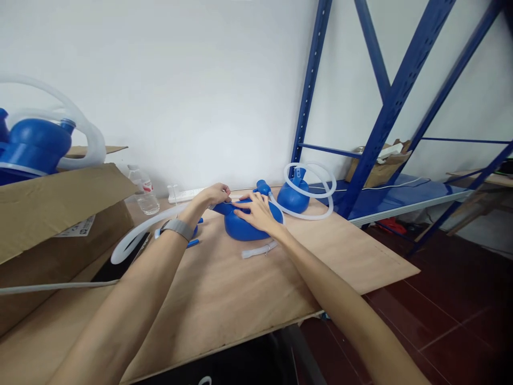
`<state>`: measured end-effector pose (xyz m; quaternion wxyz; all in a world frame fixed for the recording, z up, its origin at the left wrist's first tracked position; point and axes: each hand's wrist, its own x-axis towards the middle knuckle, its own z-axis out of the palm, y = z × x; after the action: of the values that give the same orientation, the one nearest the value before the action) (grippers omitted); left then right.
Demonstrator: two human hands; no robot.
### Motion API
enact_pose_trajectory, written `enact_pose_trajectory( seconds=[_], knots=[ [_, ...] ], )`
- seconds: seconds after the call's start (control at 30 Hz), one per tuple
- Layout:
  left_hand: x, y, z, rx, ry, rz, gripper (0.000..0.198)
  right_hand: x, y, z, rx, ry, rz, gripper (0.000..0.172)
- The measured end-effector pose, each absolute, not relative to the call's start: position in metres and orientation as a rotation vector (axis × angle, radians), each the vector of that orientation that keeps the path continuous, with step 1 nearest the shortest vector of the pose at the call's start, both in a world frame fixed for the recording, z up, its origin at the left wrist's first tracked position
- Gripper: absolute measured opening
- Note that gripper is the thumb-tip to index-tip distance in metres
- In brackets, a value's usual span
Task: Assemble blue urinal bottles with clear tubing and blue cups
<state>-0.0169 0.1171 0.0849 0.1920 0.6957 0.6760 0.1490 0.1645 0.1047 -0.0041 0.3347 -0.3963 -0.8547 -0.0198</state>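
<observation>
A blue plastic bottle (244, 231) with a rounded body lies on the wooden table, its neck (223, 208) pointing left. My right hand (256, 214) rests on top of the body, fingers stretched out and apart. At the neck, my left hand (214, 195) is closed, fingertips pressed together; what they pinch, if anything, is hidden. A clear flexible tube (140, 235) curves over the table left of my left wrist. A short piece of clear tubing (256, 251) lies in front of the bottle. Small blue parts (193, 243) lie beside my left wrist, partly covered by it.
Behind to the right stands another blue bottle (292, 199) with a coiled clear hose (331, 195). A cardboard box (60, 198) with blue bottles (36, 141) fills the left. A water bottle (145, 192) and white power strip (188, 194) stand near the wall. A blue rack (387, 107) rises at right.
</observation>
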Motion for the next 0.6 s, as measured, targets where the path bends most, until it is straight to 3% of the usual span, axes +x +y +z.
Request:
enact_pose_trajectory(
  seconds=[0.3,0.6],
  knots=[
    [-0.022,0.119,0.085,1.929,1.85,0.407,0.021,0.151,0.114,0.018,-1.201,-2.208,0.095,0.028],
    [-0.022,0.114,0.087,1.912,1.821,0.432,0.019,0.152,0.129,0.025,-0.812,-2.438,-0.096,0.016]
  ],
)
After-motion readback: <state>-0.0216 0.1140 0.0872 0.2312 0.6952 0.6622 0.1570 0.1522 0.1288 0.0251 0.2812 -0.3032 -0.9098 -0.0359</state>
